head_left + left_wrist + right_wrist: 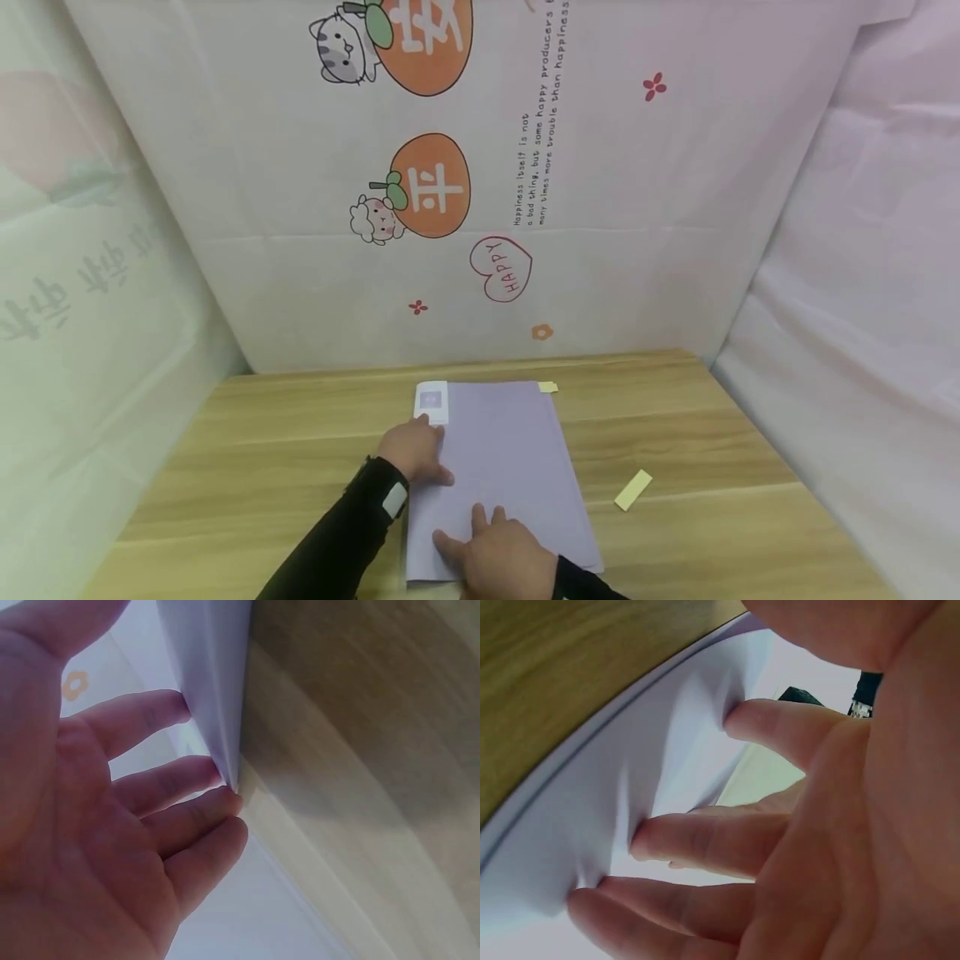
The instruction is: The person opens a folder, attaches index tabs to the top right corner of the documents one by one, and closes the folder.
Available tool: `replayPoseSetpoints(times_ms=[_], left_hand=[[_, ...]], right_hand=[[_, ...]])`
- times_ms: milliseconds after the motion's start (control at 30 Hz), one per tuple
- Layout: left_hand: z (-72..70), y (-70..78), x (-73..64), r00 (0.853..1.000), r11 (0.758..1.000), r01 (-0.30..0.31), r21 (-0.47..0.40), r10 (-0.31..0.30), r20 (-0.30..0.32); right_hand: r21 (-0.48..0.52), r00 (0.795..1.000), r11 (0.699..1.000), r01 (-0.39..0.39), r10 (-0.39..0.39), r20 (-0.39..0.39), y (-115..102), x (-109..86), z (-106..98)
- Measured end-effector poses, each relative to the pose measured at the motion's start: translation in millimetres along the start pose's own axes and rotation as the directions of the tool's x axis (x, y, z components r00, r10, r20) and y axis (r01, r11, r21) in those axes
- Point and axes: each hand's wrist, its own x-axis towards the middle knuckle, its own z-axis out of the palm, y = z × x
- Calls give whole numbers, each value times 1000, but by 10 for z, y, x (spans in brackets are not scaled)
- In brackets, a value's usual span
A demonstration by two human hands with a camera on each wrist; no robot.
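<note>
A lavender booklet (506, 454) lies flat on the wooden table, bearing a white label (432, 392) with a small purple square at its upper left corner. My left hand (412, 450) rests along its left side, just below the label; in the left wrist view, loosely bent fingertips touch the booklet's folded edge (214, 682). Over the lower part of the cover, my right hand (504, 557) is spread, its fingertips pressing on the smooth surface (592, 817). From the top right corner a pale yellow sticky tab (548, 387) sticks out.
A loose pale yellow strip (633, 490) lies on the wooden table (697, 450) to the booklet's right. White printed cloth (600, 275) hangs behind the table's far edge, and more cloth (862, 333) stands along both sides.
</note>
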Motion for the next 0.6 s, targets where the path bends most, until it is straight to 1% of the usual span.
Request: replayPoseSetpoints(times_ms=[167,200,300,367,433,500,600], left_hand=[[10,-24,-17,1000,1000,-14,-13,14,6],[10,-29,-26,1000,999,-23,-22,23,4],[39,-54,-46,999,998,-49,-49,49,-1],[91,-69,-66,998,996,-68,-53,67,-12],[151,-84,-98,997,995,-77,-56,75,-35],[215,-100,-141,993,996,-85,-33,82,-79],[292,-120,-240,984,996,-92,17,94,-153]], right_hand=[[19,996,998,64,-62,-69,93,-33,56],[5,992,997,81,-80,-93,125,-52,77],[-23,982,994,111,-113,-153,225,-143,142],[-36,974,992,118,-123,-191,299,-234,198],[-32,965,993,116,-120,-233,371,-323,259],[-11,959,994,110,-109,-261,443,-410,308],[-15,932,991,133,-131,-338,571,-517,367]])
